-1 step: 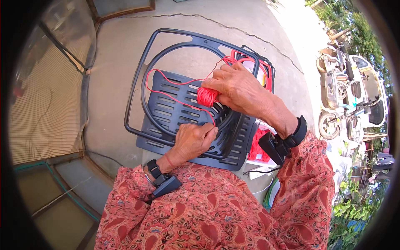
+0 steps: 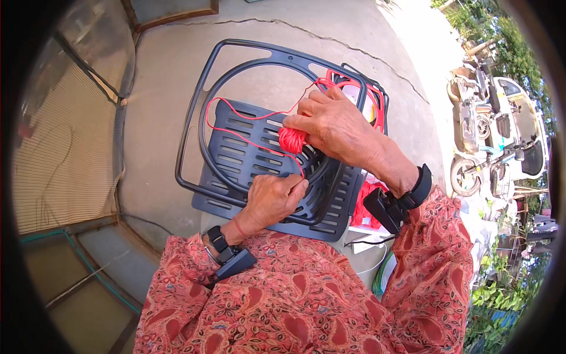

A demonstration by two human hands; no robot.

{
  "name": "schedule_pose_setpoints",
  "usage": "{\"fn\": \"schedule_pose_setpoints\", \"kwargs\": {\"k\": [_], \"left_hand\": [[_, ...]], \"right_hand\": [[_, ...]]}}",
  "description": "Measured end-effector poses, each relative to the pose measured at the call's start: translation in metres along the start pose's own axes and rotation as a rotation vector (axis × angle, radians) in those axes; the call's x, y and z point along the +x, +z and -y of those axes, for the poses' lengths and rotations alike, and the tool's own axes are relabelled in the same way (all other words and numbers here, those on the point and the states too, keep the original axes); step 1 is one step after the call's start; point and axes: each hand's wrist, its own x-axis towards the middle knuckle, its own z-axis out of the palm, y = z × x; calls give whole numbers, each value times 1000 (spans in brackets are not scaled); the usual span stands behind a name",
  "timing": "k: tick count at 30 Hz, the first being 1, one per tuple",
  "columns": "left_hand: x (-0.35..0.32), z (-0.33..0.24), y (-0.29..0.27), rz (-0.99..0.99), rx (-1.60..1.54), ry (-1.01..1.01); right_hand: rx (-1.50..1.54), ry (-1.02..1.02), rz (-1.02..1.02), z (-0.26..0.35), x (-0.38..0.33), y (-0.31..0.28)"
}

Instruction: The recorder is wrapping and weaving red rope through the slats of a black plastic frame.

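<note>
My right hand [image 2: 342, 127] grips a small wound bundle of red cord [image 2: 292, 140], which pokes out below its fingers. From there a loose strand loops left over the dark frame and comes back to my left hand [image 2: 274, 199]. That hand is closed, with the strand's end running to its thumb and fingertips. Beneath both hands lies a dark grey frame [image 2: 194, 121] with a round ring set inside a squarish outer tube. More red cord [image 2: 379, 109] is wrapped or draped at the frame's right side, partly behind my right hand.
Under the frame is a dark slatted plastic panel [image 2: 236, 138], like a chair seat. A white container with red cord [image 2: 368, 206] stands beside it at the right. Concrete floor [image 2: 159, 88] surrounds these. Corrugated sheeting [image 2: 71, 147] is at left; parked motorbikes [image 2: 480, 130] are far right.
My right hand and the cord bundle have shifted very slightly down and left. My left hand holds its place.
</note>
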Motion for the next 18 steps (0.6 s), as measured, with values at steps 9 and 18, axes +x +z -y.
{"fn": "schedule_pose_setpoints", "kwargs": {"k": [9, 18], "left_hand": [[-1, -1, 2, 26, 13, 23], [-2, 1, 3, 9, 22, 41]], "right_hand": [[-120, -46, 84, -2, -21, 36], [-243, -12, 133, 7, -11, 27]]}}
